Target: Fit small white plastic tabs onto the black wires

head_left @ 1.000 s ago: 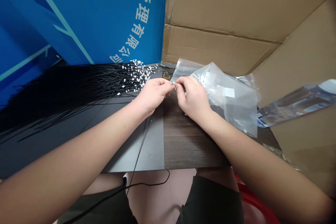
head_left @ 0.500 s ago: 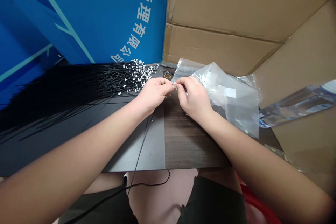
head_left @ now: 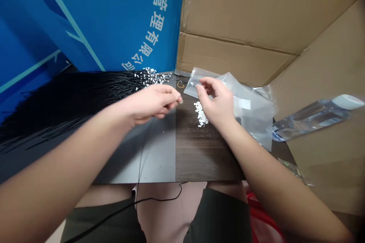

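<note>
Black wires [head_left: 74, 95] with white ends [head_left: 148, 78] are heaped on the table [head_left: 205, 159] around 9 to 10 o'clock, reckoning from the middle of my view. My left hand [head_left: 154, 102], at 9, partly overlaps them, fingers curled in and pinching a tiny pale bit [head_left: 181, 101], too blurry to say more. One thin wire [head_left: 139, 171] runs out from below that hand toward 6 and over the front edge. Right hand [head_left: 218, 102] is at 3, thumb and fingers spread in a loose C; whether anything's tucked in the palm, can't tell. Just beside it, toward 4, there's a little pile of white pieces [head_left: 201, 118]. Clear plastic bag [head_left: 256, 121] lies past it at 3.
</note>
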Tool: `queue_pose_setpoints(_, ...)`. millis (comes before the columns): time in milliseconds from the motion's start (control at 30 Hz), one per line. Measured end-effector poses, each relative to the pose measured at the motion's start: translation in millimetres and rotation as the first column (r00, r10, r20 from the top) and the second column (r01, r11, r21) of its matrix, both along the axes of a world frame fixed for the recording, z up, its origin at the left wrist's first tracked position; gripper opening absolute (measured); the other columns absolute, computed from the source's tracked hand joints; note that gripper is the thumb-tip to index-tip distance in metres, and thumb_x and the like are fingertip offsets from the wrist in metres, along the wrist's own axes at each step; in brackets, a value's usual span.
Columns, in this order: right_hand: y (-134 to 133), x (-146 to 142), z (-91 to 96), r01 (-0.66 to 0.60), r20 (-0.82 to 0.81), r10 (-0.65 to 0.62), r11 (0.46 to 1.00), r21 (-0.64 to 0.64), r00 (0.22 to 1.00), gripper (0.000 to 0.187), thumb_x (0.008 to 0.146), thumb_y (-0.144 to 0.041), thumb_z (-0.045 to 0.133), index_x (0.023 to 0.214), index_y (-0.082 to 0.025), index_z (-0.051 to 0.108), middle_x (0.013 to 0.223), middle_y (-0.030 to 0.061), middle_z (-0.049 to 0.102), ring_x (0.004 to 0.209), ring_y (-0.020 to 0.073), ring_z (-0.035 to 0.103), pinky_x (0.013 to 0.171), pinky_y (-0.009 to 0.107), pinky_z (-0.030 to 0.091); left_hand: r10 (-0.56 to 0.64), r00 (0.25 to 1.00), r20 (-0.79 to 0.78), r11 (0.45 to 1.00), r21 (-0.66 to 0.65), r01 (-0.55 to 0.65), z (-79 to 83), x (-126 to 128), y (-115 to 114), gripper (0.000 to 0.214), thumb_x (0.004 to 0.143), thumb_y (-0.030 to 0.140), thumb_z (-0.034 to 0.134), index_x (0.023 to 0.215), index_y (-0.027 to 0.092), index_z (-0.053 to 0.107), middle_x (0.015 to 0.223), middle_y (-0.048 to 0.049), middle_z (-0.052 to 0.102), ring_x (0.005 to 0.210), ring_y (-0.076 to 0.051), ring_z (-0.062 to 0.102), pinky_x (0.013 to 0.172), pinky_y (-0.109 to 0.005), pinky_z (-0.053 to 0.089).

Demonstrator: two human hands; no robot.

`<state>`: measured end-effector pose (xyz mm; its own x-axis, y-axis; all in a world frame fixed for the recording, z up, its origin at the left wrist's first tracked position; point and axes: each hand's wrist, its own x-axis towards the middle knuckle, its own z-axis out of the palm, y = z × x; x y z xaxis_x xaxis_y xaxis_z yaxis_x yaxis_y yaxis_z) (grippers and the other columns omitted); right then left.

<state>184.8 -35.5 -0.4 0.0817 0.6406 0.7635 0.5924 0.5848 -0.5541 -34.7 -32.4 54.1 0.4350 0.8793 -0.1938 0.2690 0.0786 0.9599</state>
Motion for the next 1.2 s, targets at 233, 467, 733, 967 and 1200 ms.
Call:
queue_pose_setpoints(233,-21.9,5.7,37.6,-0.025,-0.225,0.039,0.998,0.065,0.974,0.015,0.101,-0.037,0.064,0.105,-0.024,0.071,0.095,0.0057,0.074,0.082,0.0192,0.070,0.075,0.038,0.058,0.588,0.465,-0.662,0.729,0.683,0.050,117.1,-68.0,24.8,0.026,0.094,0.041,0.060,0.095,0.022,0.078,0.080,-0.0011,0.064,0.104,-0.033,0.070,0.110,-0.066,0.045)
queue_pose_setpoints(467,15.6,4.5,75.7,0.063,0.234,0.003,0.960,-0.274,0.972,0.011,0.091,-0.026,0.069,0.083,-0.021,0.074,0.085,0.0064,0.075,0.078,0.0219,0.066,0.078,0.042,0.055,0.427,0.279,-0.860,0.780,0.506,0.368,57.6,-76.5,96.4,0.039,0.097,0.027,0.065,0.131,0.010,0.072,0.128,-0.0104,0.067,0.131,-0.038,0.059,0.115,-0.062,0.037)
queue_pose_setpoints(733,135.4,-32.1,62.5,0.389,0.802,0.327,0.743,-0.545,0.499,0.023,0.092,-0.018,0.068,0.112,-0.017,0.080,0.116,0.0149,0.080,0.103,0.0296,0.073,0.084,0.036,0.054,0.426,0.659,-0.620,0.554,0.755,0.352,-38.2,7.5,23.4,0.033,0.101,0.026,0.045,0.103,0.019,0.077,0.105,-0.0099,0.076,0.104,-0.030,0.070,0.090,-0.044,0.049)
queue_pose_setpoints(967,160.9,-46.7,42.9,0.431,0.817,0.398,0.705,-0.563,0.416,0.022,0.094,-0.025,0.073,0.112,-0.016,0.080,0.119,0.0150,0.080,0.110,0.0288,0.073,0.092,0.034,0.052,0.018,0.772,-0.635,0.491,0.678,0.547,-65.9,19.0,22.1,0.027,0.098,0.026,0.053,0.100,0.022,0.079,0.099,-0.0049,0.078,0.097,-0.024,0.071,0.086,-0.037,0.051)
queue_pose_setpoints(1200,162.9,-50.5,36.6,0.413,0.818,0.344,0.733,-0.541,0.461,0.021,0.092,-0.017,0.066,0.111,-0.014,0.075,0.120,0.0184,0.079,0.111,0.0320,0.073,0.088,0.036,0.053,0.033,0.886,-0.462,0.593,0.723,0.355,-68.2,12.5,30.5,0.026,0.096,0.022,0.055,0.099,0.021,0.080,0.100,-0.0056,0.079,0.096,-0.024,0.072,0.088,-0.037,0.053)
